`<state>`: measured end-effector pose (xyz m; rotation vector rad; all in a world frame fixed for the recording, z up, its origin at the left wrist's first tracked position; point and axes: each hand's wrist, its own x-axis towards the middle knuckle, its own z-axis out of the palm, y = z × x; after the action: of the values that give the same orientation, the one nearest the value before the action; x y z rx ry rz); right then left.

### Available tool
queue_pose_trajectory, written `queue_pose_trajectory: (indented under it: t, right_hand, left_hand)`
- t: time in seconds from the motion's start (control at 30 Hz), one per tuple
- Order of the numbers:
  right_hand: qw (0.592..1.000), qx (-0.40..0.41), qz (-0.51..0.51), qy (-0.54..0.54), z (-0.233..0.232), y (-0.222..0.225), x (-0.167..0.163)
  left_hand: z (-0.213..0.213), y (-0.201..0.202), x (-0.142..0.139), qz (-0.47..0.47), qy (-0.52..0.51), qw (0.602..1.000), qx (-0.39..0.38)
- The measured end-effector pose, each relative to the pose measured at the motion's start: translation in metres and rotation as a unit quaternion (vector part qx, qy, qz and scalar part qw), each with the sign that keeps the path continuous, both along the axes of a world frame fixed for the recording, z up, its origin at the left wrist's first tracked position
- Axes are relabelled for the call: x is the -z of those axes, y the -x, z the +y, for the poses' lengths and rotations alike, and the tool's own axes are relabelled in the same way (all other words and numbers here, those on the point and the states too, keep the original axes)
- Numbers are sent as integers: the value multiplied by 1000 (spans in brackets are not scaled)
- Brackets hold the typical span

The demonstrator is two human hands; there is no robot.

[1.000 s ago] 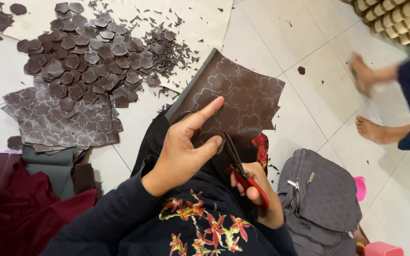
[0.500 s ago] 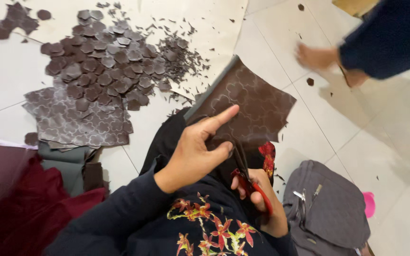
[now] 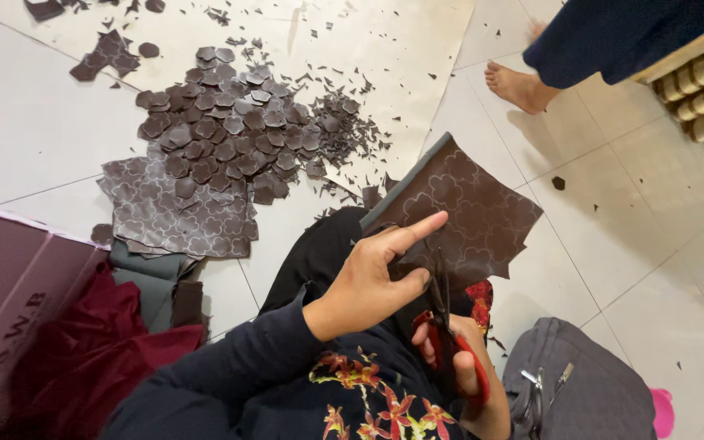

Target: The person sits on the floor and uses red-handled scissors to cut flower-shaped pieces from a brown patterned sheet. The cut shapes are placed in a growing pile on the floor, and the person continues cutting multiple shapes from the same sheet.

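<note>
Head view, looking down over the lap. Right hand (image 3: 458, 367) is closed through the red handles of a pair of scissors (image 3: 443, 326); the dark blades point up into the lower edge of a brown patterned sheet (image 3: 466, 208), blades nearly together, exact gap not resolvable. Left hand (image 3: 372, 277) grips the same sheet at its lower left edge, thumb and curled fingers pinching it, index finger extended flat across the face. The sheet is held tilted above the knees, off the floor, printed with pale flower outlines. Dark sleeve with red and orange floral print runs in from the bottom. Just right of the lap, a grey bag (image 3: 580, 391) with zip pulls. At left, dark red cloth (image 3: 75, 350) beside brown boxes (image 3: 10, 277). Farther out on the white tiled floor (image 3: 645, 212), a stack of uncut patterned sheets (image 3: 173, 216), touching a heap of cut flower-shaped pieces (image 3: 230, 138), small offcuts scattered beyond. Top right, another person's bare foot (image 3: 519, 85), well apart.
</note>
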<state>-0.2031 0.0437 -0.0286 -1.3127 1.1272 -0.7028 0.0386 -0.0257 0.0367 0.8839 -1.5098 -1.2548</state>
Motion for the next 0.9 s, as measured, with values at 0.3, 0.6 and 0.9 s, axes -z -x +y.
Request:
queue_pose_trajectory:
  t: [0.3,0.6,0.9]
  right_hand:
    - [999,37,9,-14,8,-16,-11]
    - [999,12,-17,-49,8,-18,-13]
    - [997,35,-46,-48,21,-29,-39]
  left_hand:
    - [4,0,1,36,-33,999,-13]
    - [4,1,3,42,-43,998,-9]
    - [8,2,9,91,-37,995,24]
